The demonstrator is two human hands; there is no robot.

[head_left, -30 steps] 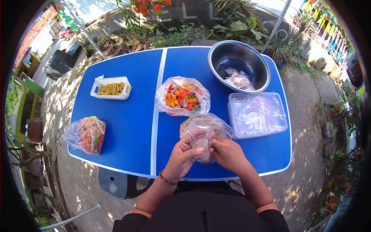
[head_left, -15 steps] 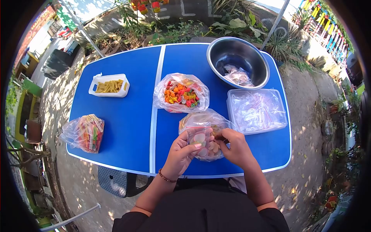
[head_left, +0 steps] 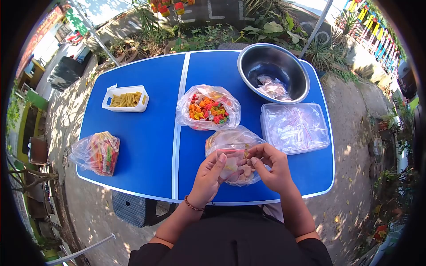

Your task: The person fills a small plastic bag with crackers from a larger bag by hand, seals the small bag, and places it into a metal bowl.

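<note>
In my left hand [head_left: 207, 178] is a small clear zip bag [head_left: 231, 160] with a red strip along its top, the thumb lying over its front. Pale round pieces show faintly through the bag. My right hand [head_left: 274, 167] is close by on the right, its thumb and fingertips pinched together by the bag's edge; what they grip, if anything, is too small to make out. Beneath both hands stands a larger clear plastic bag [head_left: 237, 135] with pale, flat, round pieces in it, partly hidden by my hands.
On the blue folding table [head_left: 148, 150] are a bag of colourful snack pieces [head_left: 208, 108], a white tub of yellowish sticks [head_left: 143, 103], a bag of coloured strips [head_left: 101, 153], a steel basin [head_left: 248, 66] with filled packets and a plastic box [head_left: 295, 128] of clear bags.
The zip bag has tipped and its front is less square to me. My left thumb has moved up towards its red strip. My right fingers have shifted slightly and lifted at the knuckles.
</note>
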